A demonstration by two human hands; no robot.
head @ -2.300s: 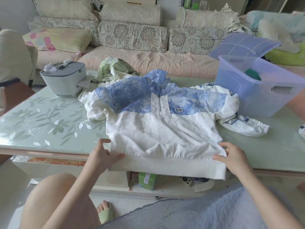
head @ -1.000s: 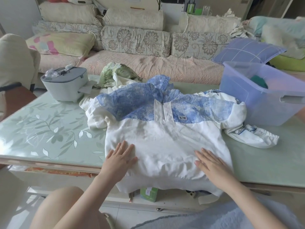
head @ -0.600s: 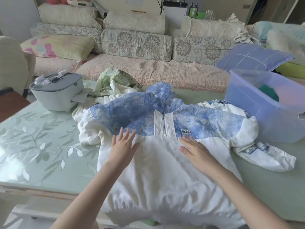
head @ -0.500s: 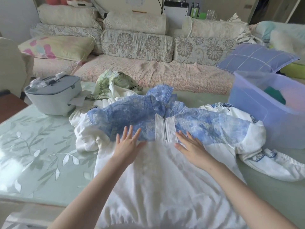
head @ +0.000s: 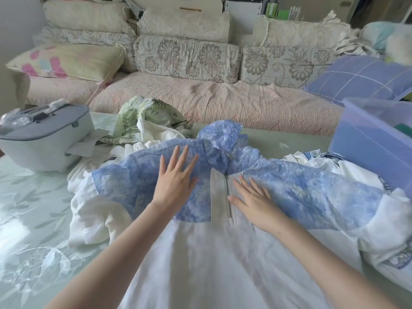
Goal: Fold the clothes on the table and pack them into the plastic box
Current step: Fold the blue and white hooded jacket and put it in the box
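While a long sofa (head: 223,103) with flowered back cushions is filling the far side of the room, a glass-topped table (head: 33,219) with a pale leaf pattern is stretching across the near side, and the clothes are lying on it. The largest of them, a white jacket (head: 200,264) with a mottled blue yoke and collar, is lying front up in the middle of the table, its sleeves bunching at either side. The plastic box (head: 367,148), translucent blue and uncovered, is standing on the table at the person's right, with something green showing inside. A grey lidded case (head: 44,139) is sitting at the far left of the table, a white sheet poking from its side. A blue checked cushion (head: 361,79) is leaning on the sofa behind the box. A crumpled white garment (head: 390,259) with blue printed trim is lying between the jacket and the box, touching both. A green leaf-print garment (head: 145,117) is lying in a heap just behind the jacket's collar.

The left hand (head: 176,177) is pressing flat on the blue yoke, fingers straight and spread, holding nothing. The right hand (head: 254,201) is lying flat on the other side of the zip (head: 227,197), fingers straight, thumb beside the zip, also gripping nothing.

A small dark tag (head: 110,158) is showing on white cloth by the jacket's shoulder on the left; its writing is too small to read. The blue print on the trimmed garment is too blurred to read.
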